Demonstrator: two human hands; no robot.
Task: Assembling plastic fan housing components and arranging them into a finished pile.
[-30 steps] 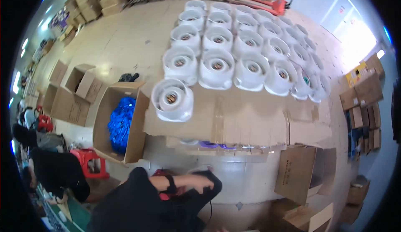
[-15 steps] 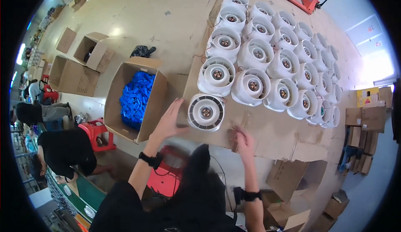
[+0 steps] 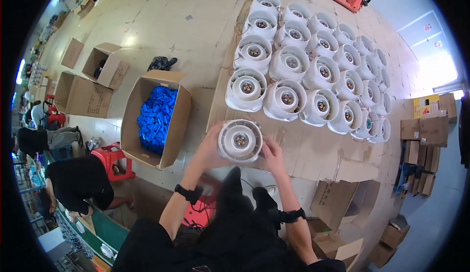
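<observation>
A white round fan housing point(image 3: 240, 141) with a copper-coloured motor in its centre is between my two hands at the table's near edge. My left hand point(image 3: 211, 149), partly blurred, holds its left side. On the right side, my right hand point(image 3: 270, 154) grips the rim with bent fingers. Beyond it, rows of similar white fan housings point(image 3: 293, 62) stand on a cardboard-covered table point(image 3: 308, 144), their thin wires showing at some sides.
Left of the table is an open carton point(image 3: 181, 120) with many small blue packs point(image 3: 157, 117). Red stools point(image 3: 113, 160) and a person in black point(image 3: 78, 181) are at the left. Cartons point(image 3: 338, 203) stand at the table's right front, and a red pallet truck point(image 3: 350, 0) is far back.
Both hands have closed in on the nearest fan housing from its two sides. It now sits nearer me, away from the rows, and its face looks different. The view has shifted slightly.
</observation>
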